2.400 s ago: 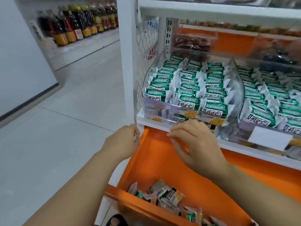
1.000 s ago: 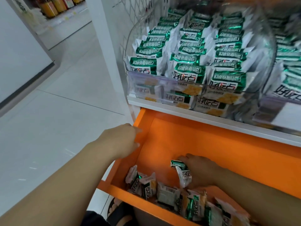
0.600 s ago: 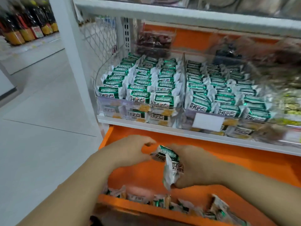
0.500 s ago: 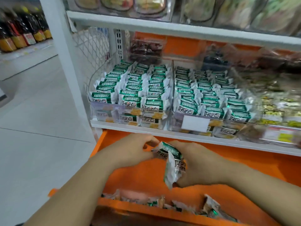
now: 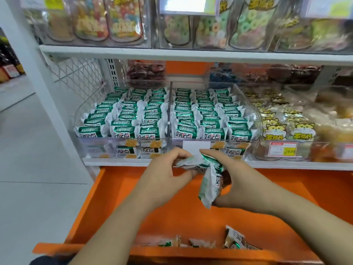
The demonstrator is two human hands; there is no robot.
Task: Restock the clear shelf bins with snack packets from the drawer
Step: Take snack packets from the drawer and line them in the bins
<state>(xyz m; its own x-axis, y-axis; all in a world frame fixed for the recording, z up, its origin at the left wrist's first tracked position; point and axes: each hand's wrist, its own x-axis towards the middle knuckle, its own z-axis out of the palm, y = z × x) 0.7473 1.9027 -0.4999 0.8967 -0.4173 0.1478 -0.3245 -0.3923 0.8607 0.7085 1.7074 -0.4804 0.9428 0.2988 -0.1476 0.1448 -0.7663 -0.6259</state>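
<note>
Two green-and-white snack packets are held over the open orange drawer (image 5: 107, 190). My left hand (image 5: 162, 176) pinches one packet (image 5: 188, 162) by its end. A second packet (image 5: 211, 183) hangs down from my right hand (image 5: 235, 180), which grips it. Both hands are just below the white shelf edge. Above them, two clear bins (image 5: 168, 119) sit side by side, packed with rows of the same packets. Several loose packets (image 5: 234, 240) lie at the drawer's near end.
A clear bin of yellow cartoon-print packets (image 5: 282, 129) stands to the right. Jars of coloured ring sweets (image 5: 210, 25) fill the shelf above. A white upright post (image 5: 40, 88) and wire mesh bound the left side, with grey floor (image 5: 28, 169) beyond.
My right hand took packets out of the drawer and lifted them up. My left hand left the drawer's side and now pinches one of them. The view tilted upward.
</note>
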